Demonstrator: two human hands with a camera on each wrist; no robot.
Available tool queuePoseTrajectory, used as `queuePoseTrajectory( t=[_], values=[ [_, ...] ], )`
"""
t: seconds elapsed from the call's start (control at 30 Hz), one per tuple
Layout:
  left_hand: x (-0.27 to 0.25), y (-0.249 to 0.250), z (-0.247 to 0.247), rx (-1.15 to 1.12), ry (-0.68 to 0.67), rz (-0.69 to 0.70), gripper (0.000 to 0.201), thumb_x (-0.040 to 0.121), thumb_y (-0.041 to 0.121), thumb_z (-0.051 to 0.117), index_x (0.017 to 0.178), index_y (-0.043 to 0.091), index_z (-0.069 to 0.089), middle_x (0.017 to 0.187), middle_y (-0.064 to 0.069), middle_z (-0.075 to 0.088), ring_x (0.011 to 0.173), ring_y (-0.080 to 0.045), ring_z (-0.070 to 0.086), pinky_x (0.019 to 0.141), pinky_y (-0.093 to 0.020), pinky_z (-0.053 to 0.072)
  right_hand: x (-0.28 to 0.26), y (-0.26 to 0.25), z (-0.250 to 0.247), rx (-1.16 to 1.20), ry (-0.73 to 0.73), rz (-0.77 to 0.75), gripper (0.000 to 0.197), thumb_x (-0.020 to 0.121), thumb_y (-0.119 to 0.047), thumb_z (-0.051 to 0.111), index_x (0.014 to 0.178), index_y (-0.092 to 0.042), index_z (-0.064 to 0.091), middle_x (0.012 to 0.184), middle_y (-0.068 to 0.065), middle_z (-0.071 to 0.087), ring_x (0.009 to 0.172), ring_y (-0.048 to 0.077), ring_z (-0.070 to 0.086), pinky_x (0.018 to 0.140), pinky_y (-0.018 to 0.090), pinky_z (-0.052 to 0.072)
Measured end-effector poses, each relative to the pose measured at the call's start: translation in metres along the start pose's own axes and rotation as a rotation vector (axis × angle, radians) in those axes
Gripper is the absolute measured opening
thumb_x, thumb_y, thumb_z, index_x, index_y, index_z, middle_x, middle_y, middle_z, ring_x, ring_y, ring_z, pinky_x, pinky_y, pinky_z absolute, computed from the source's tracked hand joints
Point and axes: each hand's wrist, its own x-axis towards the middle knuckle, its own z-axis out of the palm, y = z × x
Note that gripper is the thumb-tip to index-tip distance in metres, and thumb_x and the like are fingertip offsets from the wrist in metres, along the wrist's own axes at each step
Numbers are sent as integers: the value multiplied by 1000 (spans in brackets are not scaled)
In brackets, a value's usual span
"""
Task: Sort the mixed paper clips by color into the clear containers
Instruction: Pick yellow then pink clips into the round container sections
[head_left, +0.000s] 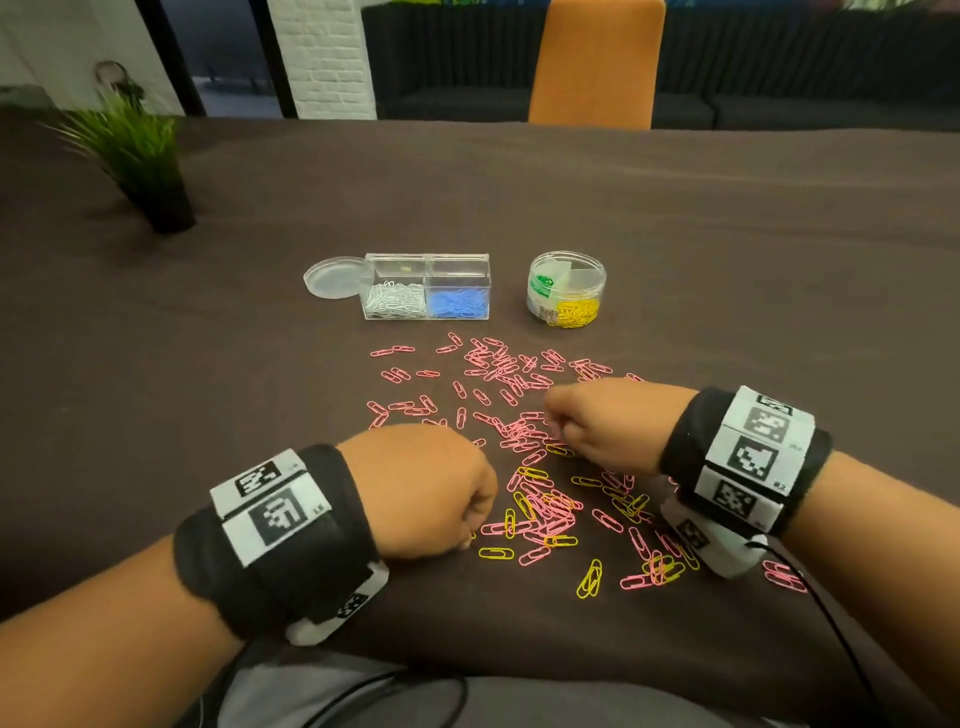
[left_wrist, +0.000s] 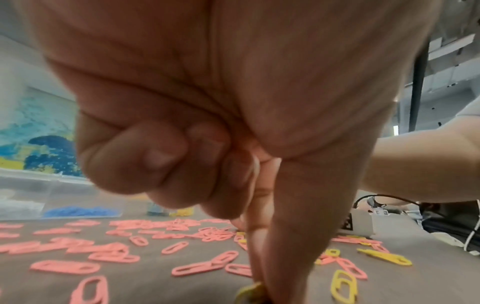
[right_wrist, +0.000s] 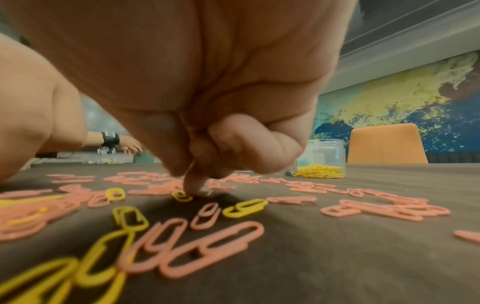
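Left hand (head_left: 423, 488) low over the near edge of the scatter on the brown table (head_left: 208, 364), three fingers curled in, thumb and forefinger pinched on a yellow clip (left_wrist: 250, 292). Right hand (head_left: 602, 421) further in, fingers bunched, one fingertip (right_wrist: 194, 185) touching down at a small yellow clip (right_wrist: 182, 196); firm grip there impossible to tell. Pink and yellow paper clips (head_left: 540, 499) loose between the hands; beyond them a rectangular clear box (head_left: 427, 286) with white and blue clips, a round tub (head_left: 567, 288) with yellow.

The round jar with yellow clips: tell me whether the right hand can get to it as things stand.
Probably yes. The round jar stands open-topped beyond the loose clips, ahead of the right hand. Only flat clips on the table lie between, and the left hand sits off to the side.
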Motion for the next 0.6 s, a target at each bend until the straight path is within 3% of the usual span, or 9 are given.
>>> queuePoseTrajectory(
  t=[0.07,0.13,0.2,0.3,0.37,0.43,0.5,0.53,0.6],
  values=[
    [-1,-2,1,22,21,24,10,90,30,56,89,24,65,80,9,64,73,-7,55,66,-24,41,6,-4,2,-119,-52,37,18,101,-27,42,106,-17,57,100,5,62,91,23,58,82,37,51],
    [-2,-6,3,0,42,31,13,90,30,52,86,23,62,78,8,63,71,-8,55,66,-25,44,9,-8,3,-204,-95,83,25,101,-35,47,111,-15,58,102,4,62,93,22,59,79,32,49],
    [-1,-12,1,-156,67,-15,15,89,30,52,78,21,57,68,7,58,63,-6,52,61,-22,44,9,-8,2,-212,-94,75,24,100,-33,48,111,-16,60,97,2,59,89,20,57,77,30,47],
    [3,-22,-6,-877,39,-154,20,82,29,47,68,15,46,56,1,44,44,-10,48,42,-21,38,1,3,-3,-67,-28,37,14,96,-29,51,94,-19,61,84,-3,59,75,16,55,67,27,47],
    [2,-26,-14,-1271,38,-178,18,76,28,44,64,16,41,54,-6,37,37,-20,44,39,-22,32,-7,16,-7,329,79,30,12,94,-16,53,82,-15,54,74,-1,61,61,16,51,54,26,43],
    [1,-27,-12,-1328,93,-143,36,91,34,51,60,18,41,53,-5,34,34,-19,41,39,-22,31,-16,27,-9,906,113,-4,18,92,6,45,85,-10,48,68,8,62,46,17,44,42,23,37],
    [2,-25,-8,-1291,84,-72,35,99,34,57,73,14,46,53,-4,41,37,-17,45,37,-22,35,-23,36,-10,1213,88,-25,23,87,12,41,96,-8,47,68,14,60,40,16,42,37,19,34],
    [3,-23,-6,-1288,32,-36,26,97,31,59,83,12,48,54,-3,45,40,-17,48,38,-22,37,-25,39,-9,1204,64,-15,23,82,7,43,98,-9,49,69,13,58,42,16,43,37,19,34],
    [3,-16,-3,-1133,-58,13,21,93,32,65,98,15,54,58,0,51,49,-15,50,46,-25,42,-26,39,-7,967,4,42,19,79,-3,48,92,-14,56,72,10,54,52,18,44,42,23,36]
  ],
)
